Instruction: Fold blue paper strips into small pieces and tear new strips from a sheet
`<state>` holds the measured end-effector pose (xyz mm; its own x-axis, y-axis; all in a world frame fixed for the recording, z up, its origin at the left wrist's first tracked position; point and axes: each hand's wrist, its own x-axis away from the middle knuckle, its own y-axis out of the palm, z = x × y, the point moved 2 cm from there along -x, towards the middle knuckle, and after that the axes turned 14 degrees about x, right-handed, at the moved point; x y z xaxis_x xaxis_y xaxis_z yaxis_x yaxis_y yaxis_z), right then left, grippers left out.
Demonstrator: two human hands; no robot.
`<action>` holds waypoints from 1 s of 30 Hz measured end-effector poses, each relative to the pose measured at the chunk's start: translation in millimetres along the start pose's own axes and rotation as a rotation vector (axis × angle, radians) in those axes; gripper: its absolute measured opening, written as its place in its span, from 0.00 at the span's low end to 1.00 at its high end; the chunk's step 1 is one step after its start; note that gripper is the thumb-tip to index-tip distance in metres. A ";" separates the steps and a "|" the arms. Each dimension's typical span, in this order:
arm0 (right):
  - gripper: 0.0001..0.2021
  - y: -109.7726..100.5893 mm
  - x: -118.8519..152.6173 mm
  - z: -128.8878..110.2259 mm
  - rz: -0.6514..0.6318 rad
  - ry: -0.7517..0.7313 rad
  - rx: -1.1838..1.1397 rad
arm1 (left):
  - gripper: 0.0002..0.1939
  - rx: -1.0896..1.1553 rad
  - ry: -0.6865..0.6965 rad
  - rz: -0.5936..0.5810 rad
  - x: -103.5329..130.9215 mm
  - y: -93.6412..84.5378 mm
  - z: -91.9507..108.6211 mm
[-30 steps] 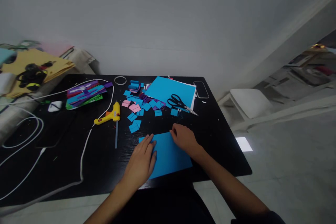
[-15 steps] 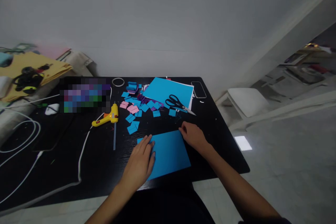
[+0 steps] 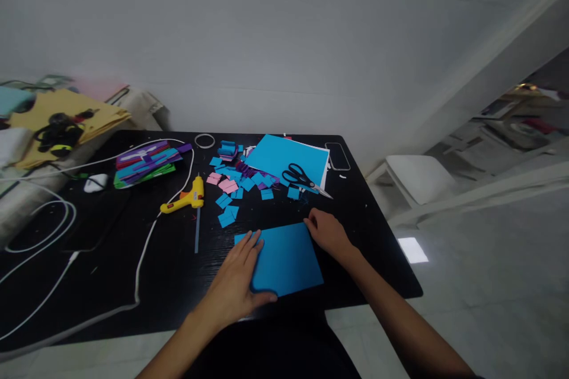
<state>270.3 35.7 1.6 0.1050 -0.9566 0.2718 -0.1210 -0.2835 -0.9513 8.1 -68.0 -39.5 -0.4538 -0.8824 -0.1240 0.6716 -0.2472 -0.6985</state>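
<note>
A blue sheet of paper (image 3: 288, 260) lies on the black table close to me. My left hand (image 3: 240, 275) rests flat over its left side, fingers stretched out and thumb spread along the near edge. At the far right corner, my right hand (image 3: 328, 232) has its fingers closed in a pinch on the sheet. Beyond the sheet are scissors (image 3: 301, 177) with black handles, resting on a larger blue sheet (image 3: 280, 157) with white paper under it. Small blue folded paper pieces (image 3: 228, 217) and pink ones (image 3: 228, 186) lie scattered to the left of them.
A yellow glue gun (image 3: 186, 198) with a glue stick and white cord lies on the left. Behind it are stacked coloured paper strips (image 3: 149, 160), a white ring (image 3: 204, 141) and white cables. A clear phone case (image 3: 338, 156) lies far right. A white stool (image 3: 418, 177) stands beyond the table.
My left thumb has swung out to the right along the sheet's near edge. My right hand stays at the far right corner. The view has shifted slightly.
</note>
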 end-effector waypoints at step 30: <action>0.30 -31.0 -148.4 131.5 0.558 0.284 -0.052 | 0.55 -0.008 0.020 0.039 3.8 1.5 -2.8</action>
<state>388.3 195.2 -28.4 -0.2533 -0.9399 -0.2289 -0.1308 0.2677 -0.9546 5.7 -70.6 -43.1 -0.4392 -0.8829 -0.1657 0.6844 -0.2094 -0.6983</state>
